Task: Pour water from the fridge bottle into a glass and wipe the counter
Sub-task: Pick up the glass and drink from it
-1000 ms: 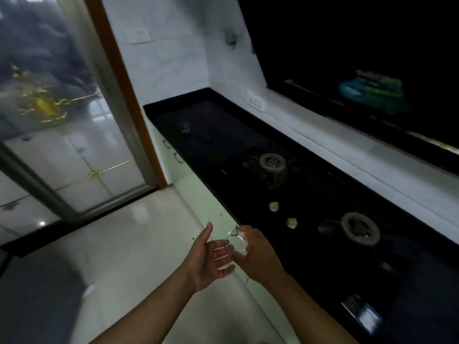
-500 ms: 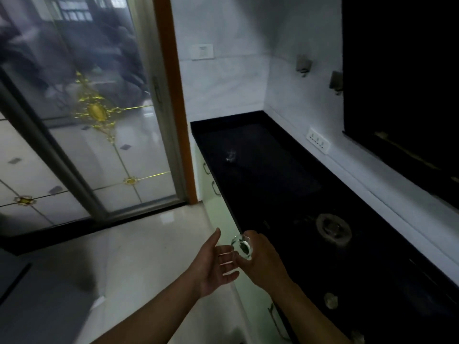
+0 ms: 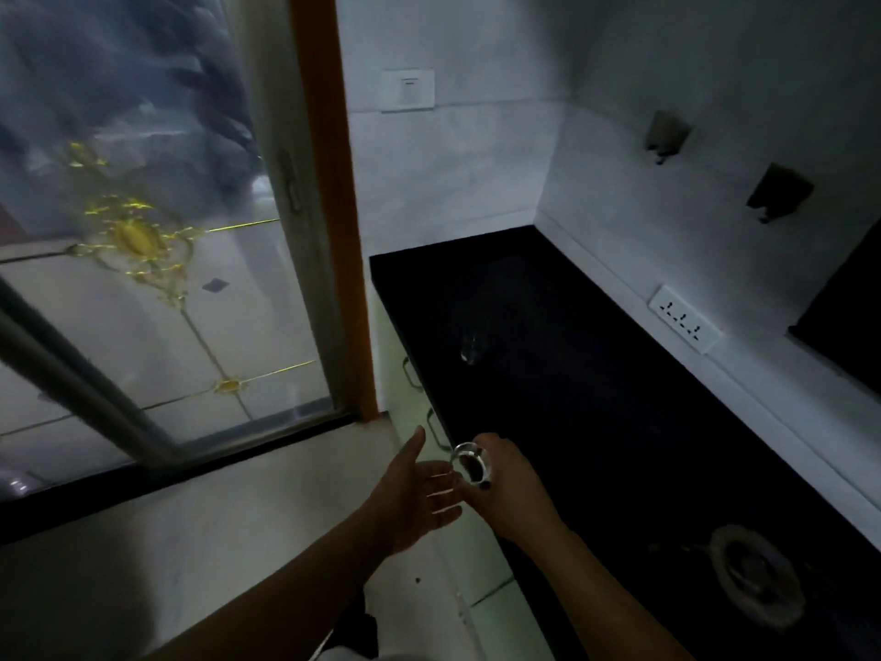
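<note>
We judge this the fetching step: our right hand (image 3: pixel 512 489) grips the glass (image 3: pixel 471 463) (apparently empty), our left hand (image 3: pixel 414 493) open beside it. Next, it needs setting upright on the counter (image 3: pixel 596 398).

Head view — looks down, hands (image 3: pixel 457 489) near.

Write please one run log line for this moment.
right hand: holds glass | left hand: open beside glass | glass: over black counter edge | bottle: not in view | pour: not started
</note>
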